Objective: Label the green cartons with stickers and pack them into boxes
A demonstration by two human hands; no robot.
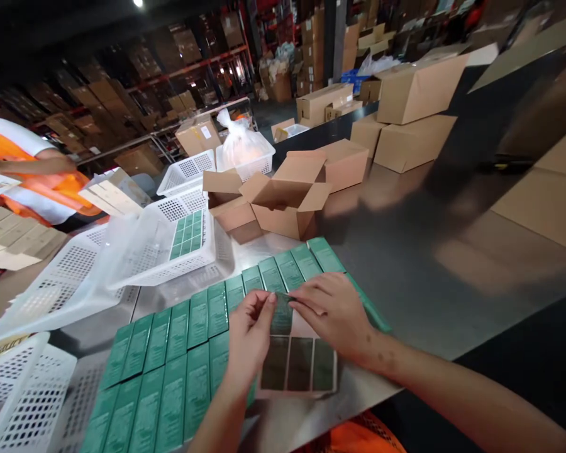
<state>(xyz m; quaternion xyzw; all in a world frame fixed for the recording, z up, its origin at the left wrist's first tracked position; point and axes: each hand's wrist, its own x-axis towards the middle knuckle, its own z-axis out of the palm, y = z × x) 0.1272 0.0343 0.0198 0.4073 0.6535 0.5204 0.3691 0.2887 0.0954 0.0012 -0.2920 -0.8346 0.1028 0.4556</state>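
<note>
A warehouse — racking (170, 69) stacked with cartons (415, 88), packing table (405, 251).

table (405, 251): bare metal, smooth, with a dull sheen and soft reflections
green boxes (198, 340): printed card, satin, lying in rows on the table's near-left part
sticker sheet (297, 368): glossy paper backing, dark shiny labels, on the table just right of the green boxes
peeled sticker (282, 314): thin glossy film, pinched between left hand (249, 333) and right hand (332, 314)
baskets (51, 283): white perforated plastic, matt, at the table's left
cartons (287, 195): plain brown cardboard, matt, farther back on the table
</note>
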